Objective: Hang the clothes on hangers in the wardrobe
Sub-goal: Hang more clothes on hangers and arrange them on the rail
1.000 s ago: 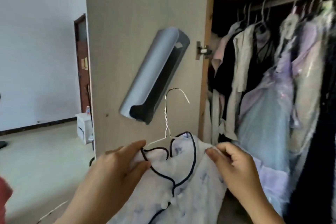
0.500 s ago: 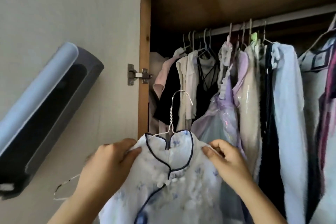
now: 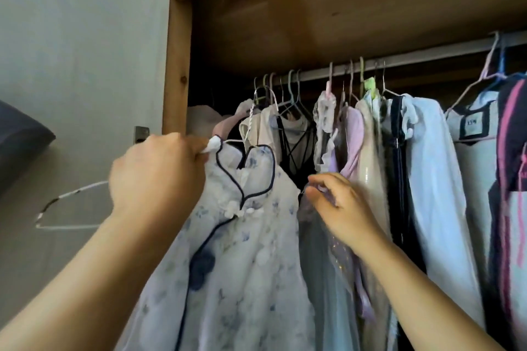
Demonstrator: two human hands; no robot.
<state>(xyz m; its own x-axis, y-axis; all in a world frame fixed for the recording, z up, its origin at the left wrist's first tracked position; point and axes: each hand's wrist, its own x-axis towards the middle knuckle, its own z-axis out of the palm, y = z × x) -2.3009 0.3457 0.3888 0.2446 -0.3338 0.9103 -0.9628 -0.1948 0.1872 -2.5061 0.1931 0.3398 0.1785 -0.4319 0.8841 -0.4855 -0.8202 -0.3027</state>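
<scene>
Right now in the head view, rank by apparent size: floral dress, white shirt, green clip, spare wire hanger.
1. floral dress, though it is nearest the camera, which inflates it
2. white shirt
3. spare wire hanger, partly hidden by the left hand
4. green clip

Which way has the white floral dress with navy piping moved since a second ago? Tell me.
Yes. The white floral dress with navy piping has risen toward the metal wardrobe rail, its wire hanger hook now near the hung clothes.
</scene>
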